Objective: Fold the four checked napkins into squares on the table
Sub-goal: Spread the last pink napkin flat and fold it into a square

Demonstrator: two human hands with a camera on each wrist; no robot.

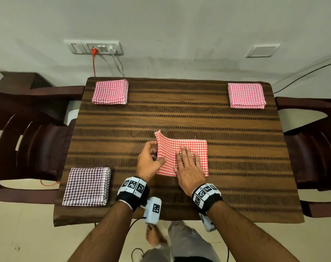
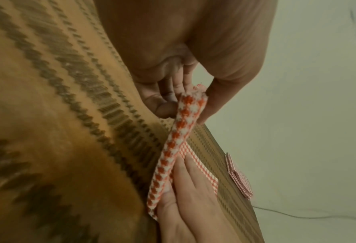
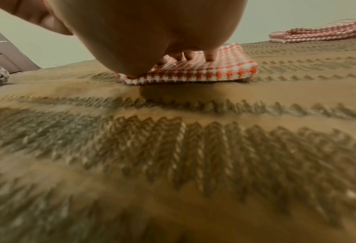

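The red napkin (image 1: 187, 154) lies near the middle of the table (image 1: 236, 167), a bit toward the person. Right hand (image 1: 189, 167) is laid flat on it, fingers straight and pressing the cloth down, not gripping anything. Left hand (image 1: 149, 163) pinches the napkin's left edge between thumb and fingers and has that edge lifted and curling up off the table. Two pink napkins (image 1: 110, 91) (image 1: 246, 95) lie folded at the table's far corners, and the purple napkin (image 1: 86, 186) lies folded at its near left corner.
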